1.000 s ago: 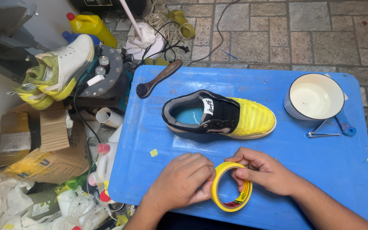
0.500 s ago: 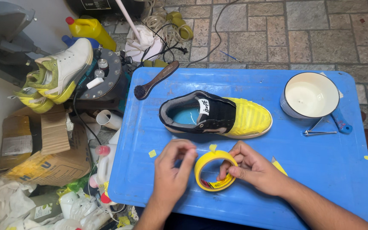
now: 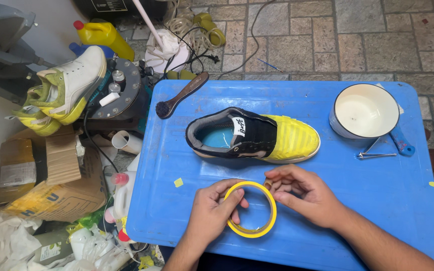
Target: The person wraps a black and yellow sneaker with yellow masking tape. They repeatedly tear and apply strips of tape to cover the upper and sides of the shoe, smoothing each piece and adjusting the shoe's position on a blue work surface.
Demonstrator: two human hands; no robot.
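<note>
Left hand: the left hand grips the near-left rim of the tape roll, fingers curled over its edge.
Right hand: the right hand pinches at the far-right rim of the roll, fingertips bunched together on what looks like the loose tape end; too small to be sure.
Tape roll: a yellow ring, lying near flat on the blue table, near edge, right between both hands.
Shoe: black with its toe wrapped in yellow tape, the shoe sits just beyond the hands, on the far side of the roll.
Long axis: the shoe runs left to right, heel left, toe right.
Nearer hand: the right hand sits closer to the shoe, just below its toe half; the left is further back.
Farther out: a white pot far right, small metal clippers below it, a brush on the far-left corner.
Off the table: a white and yellow sneaker and a cardboard box to the left.
</note>
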